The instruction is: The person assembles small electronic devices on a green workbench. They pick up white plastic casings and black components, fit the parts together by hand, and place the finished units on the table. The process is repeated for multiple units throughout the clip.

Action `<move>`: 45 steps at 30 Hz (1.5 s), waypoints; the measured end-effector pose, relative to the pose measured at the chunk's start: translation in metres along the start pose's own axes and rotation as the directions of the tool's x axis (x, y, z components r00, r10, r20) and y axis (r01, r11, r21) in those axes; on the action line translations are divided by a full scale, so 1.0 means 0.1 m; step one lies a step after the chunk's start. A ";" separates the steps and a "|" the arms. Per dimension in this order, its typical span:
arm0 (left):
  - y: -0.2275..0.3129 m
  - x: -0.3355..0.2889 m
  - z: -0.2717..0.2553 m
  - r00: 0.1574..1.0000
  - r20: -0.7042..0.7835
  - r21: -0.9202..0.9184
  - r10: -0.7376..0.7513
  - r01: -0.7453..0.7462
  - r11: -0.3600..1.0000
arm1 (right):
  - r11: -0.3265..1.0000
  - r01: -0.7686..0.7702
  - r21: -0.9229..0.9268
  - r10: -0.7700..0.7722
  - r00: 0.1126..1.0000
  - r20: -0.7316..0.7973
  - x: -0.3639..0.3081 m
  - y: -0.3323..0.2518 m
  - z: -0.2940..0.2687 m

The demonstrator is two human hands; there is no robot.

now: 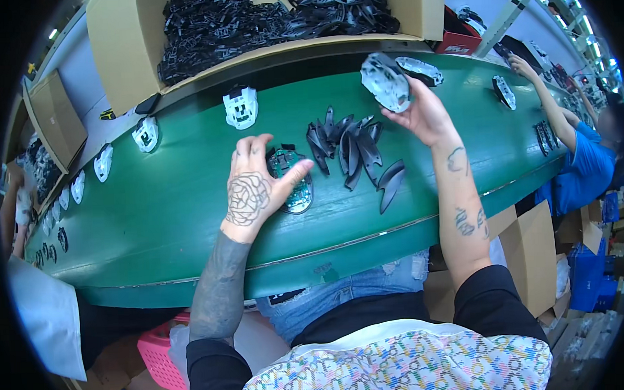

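My left hand (251, 189) is over a mouse base (300, 197) with a green circuit board, on the green conveyor belt (169, 227). Its fingers are spread and its thumb lies across the board's edge; whether it presses on the base I cannot tell. Raised above the belt, a grey-white mouse shell (385, 82) is pinched in my right hand (429, 115), its hollow inner side showing. Between my hands lies a loose pile of black curved side pieces (351, 142). Just beyond my right hand rests another mouse shell (420, 70).
A large cardboard box (125, 57) full of black plastic parts (224, 33) stands beyond the belt. White mouse parts (240, 108) line its far side leftward. A co-worker in blue (586, 165) reaches over the belt at right; another person's arm (17, 205) is at left.
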State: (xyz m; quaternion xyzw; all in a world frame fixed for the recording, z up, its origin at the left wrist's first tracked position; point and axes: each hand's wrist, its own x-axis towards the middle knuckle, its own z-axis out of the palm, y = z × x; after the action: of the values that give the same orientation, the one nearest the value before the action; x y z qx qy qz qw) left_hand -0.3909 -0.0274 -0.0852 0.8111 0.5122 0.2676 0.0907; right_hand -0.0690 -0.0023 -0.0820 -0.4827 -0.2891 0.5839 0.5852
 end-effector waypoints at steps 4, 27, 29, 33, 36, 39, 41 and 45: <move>0.16 -0.08 -0.01 0.993 0.115 0.178 -0.038 0.017 0.984 | 0.897 -0.311 0.315 0.277 0.949 0.147 0.15 0.09 -0.58; 0.24 1.50 0.79 0.998 0.035 0.038 0.060 -0.061 0.997 | -0.117 0.599 -0.792 -0.194 0.768 0.610 -0.59 0.49 0.59; 0.20 1.50 0.98 0.996 0.062 -0.001 0.058 -0.058 0.998 | -0.093 0.665 -0.741 -0.176 0.721 0.670 -0.60 0.54 0.72; 0.14 1.40 0.87 0.996 -0.042 -0.089 0.078 -0.081 0.993 | -0.066 0.758 -0.649 -0.160 0.634 0.757 -0.65 0.66 0.88; -0.21 1.30 0.66 0.937 -0.264 0.231 0.229 -0.169 0.958 | -0.035 0.796 -0.604 -0.119 0.597 0.794 -0.68 0.69 1.07; -0.42 1.07 0.38 0.979 -0.177 0.459 0.097 -0.005 0.888 | 0.002 0.859 -0.513 -0.120 0.509 0.852 -0.71 0.83 1.28; -0.57 0.98 0.27 0.989 -0.104 0.443 -0.109 0.144 0.885 | 0.056 0.895 -0.443 -0.108 0.447 0.888 -0.76 0.91 1.46; -0.78 0.86 0.05 0.992 -0.060 0.198 -0.113 0.123 0.972 | 0.121 0.939 -0.323 -0.136 0.338 0.931 -0.80 1.03 1.69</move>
State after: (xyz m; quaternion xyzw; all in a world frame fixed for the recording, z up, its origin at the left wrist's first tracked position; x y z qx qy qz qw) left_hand -0.4203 0.0844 -0.0930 0.7776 0.5859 0.2278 0.0116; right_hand -0.2754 -0.0558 -0.0944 -0.2569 -0.9161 0.1669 0.2587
